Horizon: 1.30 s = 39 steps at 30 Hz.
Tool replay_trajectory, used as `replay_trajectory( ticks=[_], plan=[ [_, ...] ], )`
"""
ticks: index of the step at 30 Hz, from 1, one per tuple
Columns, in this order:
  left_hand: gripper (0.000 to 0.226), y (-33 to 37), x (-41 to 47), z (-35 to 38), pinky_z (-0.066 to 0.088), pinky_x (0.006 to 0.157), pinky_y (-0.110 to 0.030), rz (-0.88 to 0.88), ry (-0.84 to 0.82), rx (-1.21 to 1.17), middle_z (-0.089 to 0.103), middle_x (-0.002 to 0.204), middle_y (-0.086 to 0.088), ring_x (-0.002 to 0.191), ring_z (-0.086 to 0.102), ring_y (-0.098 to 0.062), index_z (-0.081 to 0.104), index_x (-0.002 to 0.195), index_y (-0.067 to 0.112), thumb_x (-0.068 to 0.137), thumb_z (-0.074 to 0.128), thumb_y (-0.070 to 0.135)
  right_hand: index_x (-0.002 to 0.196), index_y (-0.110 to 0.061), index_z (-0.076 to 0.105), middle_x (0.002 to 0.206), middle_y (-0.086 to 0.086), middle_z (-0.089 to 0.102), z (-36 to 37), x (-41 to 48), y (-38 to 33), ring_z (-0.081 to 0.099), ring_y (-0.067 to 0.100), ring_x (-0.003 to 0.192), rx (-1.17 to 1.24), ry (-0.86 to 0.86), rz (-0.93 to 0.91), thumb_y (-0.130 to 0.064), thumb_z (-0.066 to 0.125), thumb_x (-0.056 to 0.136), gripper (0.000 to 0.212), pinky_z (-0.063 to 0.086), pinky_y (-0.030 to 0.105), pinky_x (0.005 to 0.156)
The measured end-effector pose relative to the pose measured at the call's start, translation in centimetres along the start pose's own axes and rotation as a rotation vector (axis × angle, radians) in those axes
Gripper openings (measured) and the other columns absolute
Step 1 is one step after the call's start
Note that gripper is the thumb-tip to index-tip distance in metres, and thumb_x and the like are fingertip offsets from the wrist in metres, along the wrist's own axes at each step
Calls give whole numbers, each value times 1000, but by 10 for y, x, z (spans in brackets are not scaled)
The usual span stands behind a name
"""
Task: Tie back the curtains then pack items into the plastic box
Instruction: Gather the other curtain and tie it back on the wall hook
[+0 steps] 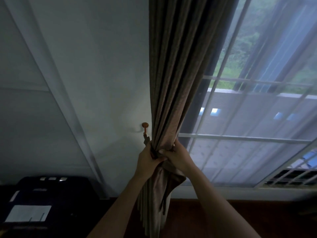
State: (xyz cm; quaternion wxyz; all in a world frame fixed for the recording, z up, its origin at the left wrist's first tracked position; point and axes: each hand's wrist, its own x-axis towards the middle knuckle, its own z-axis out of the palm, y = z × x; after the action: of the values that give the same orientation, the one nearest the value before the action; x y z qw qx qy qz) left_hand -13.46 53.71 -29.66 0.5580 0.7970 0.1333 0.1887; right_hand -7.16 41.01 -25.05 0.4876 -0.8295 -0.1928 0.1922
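Wall (103, 66) + window (257, 121) bg | hands together: L hand (148, 161) grips bunched curtain (175, 83), R hand (177, 157) grips same | nr hook (145, 125)

Left grip (147, 161), right grip (177, 156): bare human hands, nothing worn on either. Left forearm (123, 203), right forearm (214, 200): bare from wrist to the bottom frame edge, slender, smooth. Pale fingernails show on the right grip. Light is dim and finer detail is blurred.
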Motion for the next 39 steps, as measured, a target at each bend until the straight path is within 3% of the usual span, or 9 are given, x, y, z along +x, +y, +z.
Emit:
replay_trajectory(
  ticks=[3,6,14,20,25,30,33,37,39],
  plan=[
    [65,0,6,0,51,93,-29,-18,-46,-4,64,120,-2,108,62,-16,48,133,15,77,78,24,116,-26,53,110,-7,64,0,-2,4,62,14,101,21,0,-1,-48,67,78,45,54,39,91],
    [51,5,10,-2,50,86,-21,-36,-65,-16,66,110,3,102,64,-15,58,120,16,75,77,29,115,-20,58,105,-7,66,-3,-5,5,63,12,98,92,-4,0,-31,67,87,32,53,33,89],
    [11,11,5,11,52,73,-23,-28,141,27,69,83,6,78,65,-11,66,94,21,84,69,24,122,-19,54,110,-3,65,-9,-1,12,65,14,102,216,-55,-11,-22,64,91,32,56,26,79],
    [28,0,1,20,55,81,-30,-31,199,34,72,95,-1,88,67,-15,65,108,17,84,69,32,112,-18,57,112,2,63,-12,8,14,66,15,98,154,-76,-57,-11,60,93,21,56,21,70],
    [36,0,1,13,55,84,-27,-44,86,-5,70,100,0,92,66,-11,62,113,18,83,67,39,112,-21,57,108,0,66,-13,12,17,67,14,95,136,-82,-67,-7,56,94,22,57,24,71],
    [26,1,-1,20,53,79,-29,-4,259,121,71,97,-3,89,66,-18,64,109,13,90,61,30,116,-21,56,107,-2,67,-9,13,13,67,12,98,70,-72,-99,-6,55,94,26,55,22,78],
    [22,7,-1,22,53,75,-28,19,294,173,70,90,-3,83,65,-17,66,103,12,91,60,29,126,-25,48,113,-8,58,-11,8,9,63,3,90,-8,-99,-81,-9,56,94,37,51,13,65],
    [26,7,0,17,53,78,-43,43,298,247,66,86,-9,80,64,-26,66,100,8,89,63,31,136,-35,36,114,-10,56,-24,7,13,61,14,102,-152,-152,-47,-17,67,87,60,56,31,81],
    [27,7,0,13,51,80,-45,52,300,274,63,83,-8,79,62,-28,66,101,8,89,64,31,133,-35,39,110,-11,59,-32,8,12,61,12,99,-212,-164,-17,-24,68,87,55,53,27,78]
  ],
)
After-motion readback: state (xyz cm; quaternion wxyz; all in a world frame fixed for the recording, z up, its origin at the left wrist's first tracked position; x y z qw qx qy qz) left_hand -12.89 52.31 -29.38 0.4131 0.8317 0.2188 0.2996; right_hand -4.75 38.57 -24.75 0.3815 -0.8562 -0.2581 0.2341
